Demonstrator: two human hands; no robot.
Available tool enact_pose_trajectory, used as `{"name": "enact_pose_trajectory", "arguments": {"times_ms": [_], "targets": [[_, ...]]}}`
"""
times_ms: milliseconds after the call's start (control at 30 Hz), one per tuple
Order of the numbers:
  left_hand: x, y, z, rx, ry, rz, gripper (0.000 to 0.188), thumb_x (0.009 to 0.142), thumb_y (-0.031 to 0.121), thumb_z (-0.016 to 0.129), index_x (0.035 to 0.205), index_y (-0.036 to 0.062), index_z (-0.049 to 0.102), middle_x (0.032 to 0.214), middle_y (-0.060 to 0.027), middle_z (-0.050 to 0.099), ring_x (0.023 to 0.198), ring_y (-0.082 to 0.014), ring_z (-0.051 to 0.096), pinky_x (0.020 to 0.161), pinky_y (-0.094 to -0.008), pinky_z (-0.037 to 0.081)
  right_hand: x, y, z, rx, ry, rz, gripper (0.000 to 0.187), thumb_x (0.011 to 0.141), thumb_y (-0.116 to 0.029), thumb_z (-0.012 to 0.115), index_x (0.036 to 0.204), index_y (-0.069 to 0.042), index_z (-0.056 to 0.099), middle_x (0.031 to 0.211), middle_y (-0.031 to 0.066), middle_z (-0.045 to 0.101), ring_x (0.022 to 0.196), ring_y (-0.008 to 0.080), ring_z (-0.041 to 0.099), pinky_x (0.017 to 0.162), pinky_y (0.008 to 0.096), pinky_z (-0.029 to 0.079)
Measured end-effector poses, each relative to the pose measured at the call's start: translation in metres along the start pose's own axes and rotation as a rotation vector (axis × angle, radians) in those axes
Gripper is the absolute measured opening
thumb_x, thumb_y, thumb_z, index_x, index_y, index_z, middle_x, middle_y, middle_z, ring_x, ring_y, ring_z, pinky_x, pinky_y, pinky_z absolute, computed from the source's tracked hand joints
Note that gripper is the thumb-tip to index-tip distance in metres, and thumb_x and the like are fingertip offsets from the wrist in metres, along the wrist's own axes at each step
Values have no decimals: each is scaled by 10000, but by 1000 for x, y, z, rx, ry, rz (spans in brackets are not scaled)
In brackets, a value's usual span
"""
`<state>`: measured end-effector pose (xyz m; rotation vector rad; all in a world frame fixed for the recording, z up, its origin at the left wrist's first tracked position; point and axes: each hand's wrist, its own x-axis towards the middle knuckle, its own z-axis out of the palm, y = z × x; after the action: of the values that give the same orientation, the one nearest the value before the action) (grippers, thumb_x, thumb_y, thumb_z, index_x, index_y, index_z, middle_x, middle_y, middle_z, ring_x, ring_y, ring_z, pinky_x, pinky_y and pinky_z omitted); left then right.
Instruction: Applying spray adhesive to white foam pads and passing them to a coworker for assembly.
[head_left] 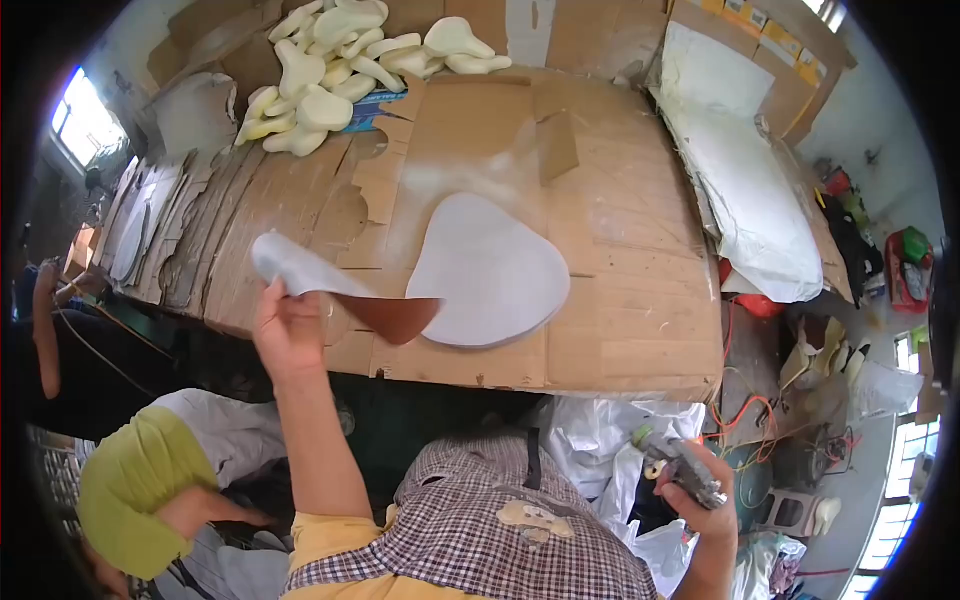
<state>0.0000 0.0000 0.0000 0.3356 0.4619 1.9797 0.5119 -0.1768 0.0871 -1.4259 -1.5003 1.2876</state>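
My left hand (290,335) pinches the edge of a curled, flexible sheet (385,312), pale grey on one face and reddish brown on the other. It hangs over the near left part of the table. Its lower tip overlaps the edge of a stack of pale grey, rounded-triangle sheets (490,270) lying on the cardboard. Down at the right, beyond the table's front edge, my right hand (708,495) is wrapped round a grey metal spray gun (690,470). The fingers partly cover its grip.
Cardboard (630,340) covers the table, with whitish overspray. Cream saddle-shaped foam pads (325,108) are heaped at the far left. A white-coated board (740,170) leans at the right, near an orange hose (765,410). A person in yellow-green (135,490) bends at the lower left.
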Motion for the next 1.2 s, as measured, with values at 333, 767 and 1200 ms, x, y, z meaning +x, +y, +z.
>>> {"name": "enact_pose_trajectory", "arguments": {"times_ms": [333,767,1200], "targets": [[-47,74,-63,158,363,264,316,889,-18,492,1201,14,521,1130,-113,613,1025,-256,615,899,-380,516,-13,-16,-16,-60,120,64,490,747,-56,726,1196,56,564,827,58,644,731,111,596,695,253,477],[-68,100,-84,112,461,393,217,901,-21,466,1107,-21,535,1077,-137,626,973,-266,623,874,-405,532,34,-19,8,64,278,-40,538,777,-67,721,1252,73,510,840,52,616,744,122,600,689,260,492],[-60,110,-99,91,557,404,234,901,0,465,1127,-19,521,1080,-148,621,966,-269,614,841,-392,522,-14,-21,-11,-8,172,94,474,749,-43,717,1186,61,569,809,48,637,736,109,598,682,244,476]]}}
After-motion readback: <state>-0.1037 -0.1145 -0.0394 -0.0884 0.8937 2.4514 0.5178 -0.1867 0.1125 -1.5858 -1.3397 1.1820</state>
